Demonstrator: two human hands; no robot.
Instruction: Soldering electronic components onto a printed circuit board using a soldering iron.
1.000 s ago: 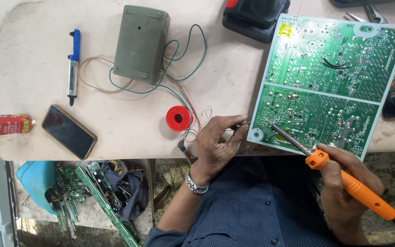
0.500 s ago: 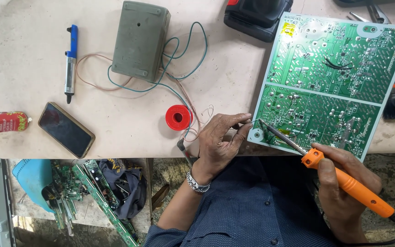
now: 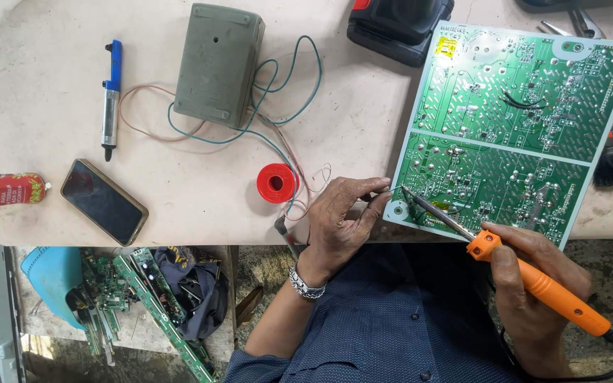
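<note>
The right hand (image 3: 533, 284) is wrapped around an orange soldering iron (image 3: 533, 280), its tip on the near left corner of the green circuit board (image 3: 512, 128). The left hand (image 3: 342, 216) pinches thin solder wire (image 3: 391, 189) there, fingers curled. A red solder spool (image 3: 277, 183) lies just left.

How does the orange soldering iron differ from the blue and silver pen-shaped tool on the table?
The soldering iron is orange, held in the right hand, tip on the green circuit board. The pen-shaped tool is blue and silver, lying untouched on the table. The iron trails a black cord; the pen-shaped tool shows none. Both are slim.
</note>
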